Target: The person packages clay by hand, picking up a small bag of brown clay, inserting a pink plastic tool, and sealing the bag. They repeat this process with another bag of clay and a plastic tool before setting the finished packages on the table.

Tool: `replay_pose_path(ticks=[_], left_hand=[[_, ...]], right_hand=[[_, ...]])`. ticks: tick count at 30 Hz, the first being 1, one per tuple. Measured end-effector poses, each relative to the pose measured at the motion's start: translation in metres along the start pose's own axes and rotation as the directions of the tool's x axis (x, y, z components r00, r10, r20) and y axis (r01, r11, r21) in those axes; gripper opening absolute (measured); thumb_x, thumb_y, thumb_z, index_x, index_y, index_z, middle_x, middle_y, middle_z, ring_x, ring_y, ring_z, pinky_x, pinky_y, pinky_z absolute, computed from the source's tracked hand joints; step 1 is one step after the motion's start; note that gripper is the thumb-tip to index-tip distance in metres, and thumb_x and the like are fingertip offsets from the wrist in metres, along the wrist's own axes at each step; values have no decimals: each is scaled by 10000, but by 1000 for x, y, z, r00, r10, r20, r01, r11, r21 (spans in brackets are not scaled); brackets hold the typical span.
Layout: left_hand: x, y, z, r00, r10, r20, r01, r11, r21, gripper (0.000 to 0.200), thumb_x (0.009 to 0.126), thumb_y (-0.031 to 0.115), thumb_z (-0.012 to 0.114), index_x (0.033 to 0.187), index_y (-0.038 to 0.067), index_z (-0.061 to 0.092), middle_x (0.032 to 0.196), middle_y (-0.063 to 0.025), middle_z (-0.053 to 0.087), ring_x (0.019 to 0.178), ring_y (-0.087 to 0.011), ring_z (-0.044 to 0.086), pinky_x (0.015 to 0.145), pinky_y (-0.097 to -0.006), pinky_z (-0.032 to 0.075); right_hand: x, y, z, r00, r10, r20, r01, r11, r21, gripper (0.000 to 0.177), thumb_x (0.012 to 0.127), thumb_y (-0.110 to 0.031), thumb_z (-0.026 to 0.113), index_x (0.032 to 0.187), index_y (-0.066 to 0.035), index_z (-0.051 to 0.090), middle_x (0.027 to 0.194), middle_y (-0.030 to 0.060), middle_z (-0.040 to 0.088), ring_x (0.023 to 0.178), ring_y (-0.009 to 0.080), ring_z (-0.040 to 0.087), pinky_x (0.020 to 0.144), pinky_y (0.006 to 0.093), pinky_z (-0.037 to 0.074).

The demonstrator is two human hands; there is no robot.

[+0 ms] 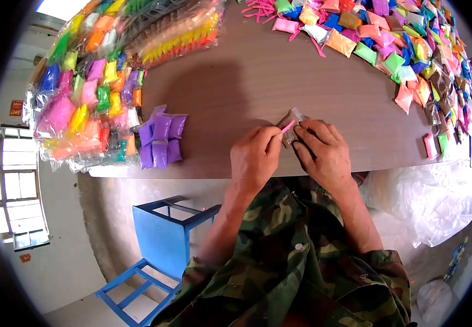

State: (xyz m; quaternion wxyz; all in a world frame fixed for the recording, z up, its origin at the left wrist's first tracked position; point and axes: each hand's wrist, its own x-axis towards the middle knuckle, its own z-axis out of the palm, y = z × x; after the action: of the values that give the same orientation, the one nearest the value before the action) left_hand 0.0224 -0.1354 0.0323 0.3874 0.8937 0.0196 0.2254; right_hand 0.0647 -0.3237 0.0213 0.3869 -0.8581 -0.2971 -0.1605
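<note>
- The small clear packet [288,137] lies on the table [203,92] between the two hands, close to the near edge, and its contents look brown.
- The left hand [255,155] has its thumb and forefinger pinched together on a pink strip [287,127], which lies over the packet.
- The right hand [326,152] has its fingers bent and slightly parted, the tips resting on the packet; how firmly they press, one cannot tell.
- Handling of this packet seems partway along: strip and packet are together, but whether they are joined is hidden.
- Purple packets [161,139] sit grouped beside the bagged packets [105,82], while many loose packets [394,46] and more pink strips [260,6] lie at the far side and to the right, seemingly yet to be dealt with.
- The broadest stretch of tabletop is ahead and to the left of the hands; toward the body, the near edge leaves little room, with both forearms crossing it.
</note>
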Motion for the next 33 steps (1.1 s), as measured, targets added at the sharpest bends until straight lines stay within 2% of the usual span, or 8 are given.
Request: replay_pose_path(ticks=[3, 5, 9, 11, 19, 28, 30, 33], left_hand=[[10, -11, 2, 996, 74, 48, -80, 987, 137, 56, 948, 84, 752, 989, 47, 750, 864, -133, 741, 696, -255, 700, 640, -354, 538], [15, -29, -4, 996, -38, 84, 22, 983, 182, 60, 956, 123, 711, 998, 80, 719, 897, -120, 732, 759, -356, 694, 676, -435, 549], [19, -20, -19, 987, -118, 106, 100, 981, 165, 46, 950, 106, 715, 984, 75, 710, 871, -134, 723, 763, -363, 698, 672, -431, 552], [12, -6, -14, 990, -94, 103, 97, 995, -18, 32, 937, 96, 729, 948, 82, 702, 844, -138, 717, 737, -365, 696, 647, -429, 549], [-12, -18, -5, 988, -152, 24, 147, 980, 135, 50, 930, 102, 744, 915, 86, 699, 822, -129, 709, 674, -353, 688, 601, -431, 534], [-30, 0, 3, 998, -62, -5, 62, 998, 16, 65, 932, 114, 758, 932, 75, 706, 738, -132, 687, 656, -324, 695, 582, -416, 523], [-32, -11, 0, 976, -217, -15, 217, 965, 149, 58, 928, 115, 759, 936, 83, 711, 728, -129, 693, 636, -318, 695, 582, -408, 528], [-23, -24, -20, 981, -184, -67, 192, 966, 170, 49, 933, 119, 753, 926, 82, 723, 716, -128, 697, 624, -319, 697, 593, -401, 538]], right_hand=[[1, 0, -2, 1000, -2, 10, 1, 1000, 14, 280, 846, -115, 825, 1115, -47, 786, 1190, 77, 708, 1041, 296, 667, 884, 412, 568], [-1, 2, 1, 1000, -4, 5, 4, 1000, 8, 283, 845, -118, 827, 1117, -48, 785, 1187, 78, 708, 1045, 298, 667, 888, 413, 568], [-2, 4, 3, 1000, 11, 3, -11, 1000, 11, 281, 844, -122, 829, 1113, -50, 786, 1178, 80, 709, 1054, 303, 667, 892, 414, 569], [-2, 3, 3, 1000, 10, -1, -10, 1000, 5, 274, 843, -119, 829, 1105, -50, 786, 1164, 77, 708, 1041, 300, 666, 883, 411, 568], [-7, 2, 0, 1000, 23, 4, -23, 1000, -8, 246, 828, -103, 836, 1063, -53, 786, 1091, 56, 696, 963, 287, 652, 817, 408, 566], [-1, -3, -2, 1000, -20, 3, 20, 998, -58, 205, 841, -135, 827, 1014, -65, 743, 1286, 51, 700, 1191, 318, 655, 926, 425, 582], [0, -1, -3, 999, -22, 44, 23, 999, -39, 210, 849, -137, 822, 1021, -63, 728, 1276, 47, 702, 1183, 316, 658, 925, 431, 580], [-2, 0, 0, 999, 1, 46, 0, 1000, -29, 207, 852, -138, 820, 1023, -66, 728, 1262, 53, 708, 1180, 311, 661, 928, 430, 579]])
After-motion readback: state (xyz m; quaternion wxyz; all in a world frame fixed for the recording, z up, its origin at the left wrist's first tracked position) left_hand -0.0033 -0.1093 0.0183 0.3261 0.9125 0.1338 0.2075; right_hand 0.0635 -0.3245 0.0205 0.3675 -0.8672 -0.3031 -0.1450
